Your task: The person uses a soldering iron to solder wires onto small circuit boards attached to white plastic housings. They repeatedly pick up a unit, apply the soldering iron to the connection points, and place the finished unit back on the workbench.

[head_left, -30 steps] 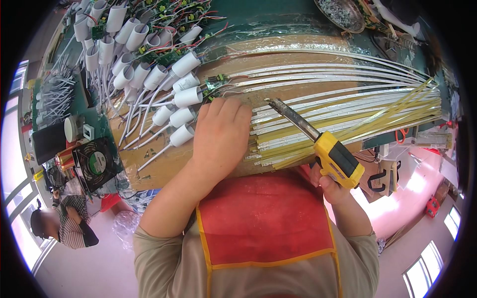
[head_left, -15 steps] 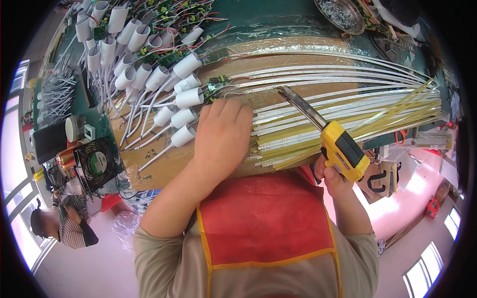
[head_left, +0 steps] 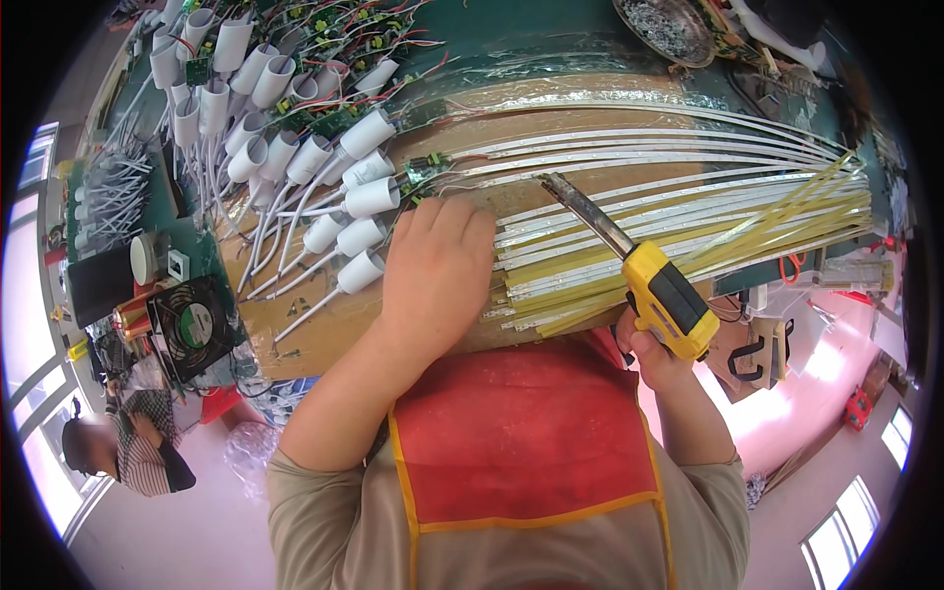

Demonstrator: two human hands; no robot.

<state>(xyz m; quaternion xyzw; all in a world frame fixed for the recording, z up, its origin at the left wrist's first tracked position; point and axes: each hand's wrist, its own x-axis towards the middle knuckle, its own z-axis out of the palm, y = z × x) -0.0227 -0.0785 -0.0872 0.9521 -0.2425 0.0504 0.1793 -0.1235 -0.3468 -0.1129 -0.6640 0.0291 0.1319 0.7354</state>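
Observation:
My right hand [head_left: 653, 352] grips a yellow and black soldering gun [head_left: 673, 300]. Its long metal tip reaches up and left, over the white LED strips [head_left: 580, 211]. My left hand [head_left: 440, 261] lies at the left ends of the strips, its fingers curled downward; whatever they pinch is hidden beneath them. Just left of that hand are several white plastic tube caps [head_left: 372, 197] with white cables. A small green circuit board [head_left: 423, 169] with red and white wires sits past its fingertips, joined to a strip.
More caps and circuit boards heap up at the far left [head_left: 270, 74]. A black fan [head_left: 189, 329] stands at the table's left edge. At the back right is a round metal dish [head_left: 669, 29] of scraps. Another person [head_left: 128, 442] is at the lower left.
The soldering gun and my right hand have shifted slightly left. My left hand has moved a little to the left, still curled.

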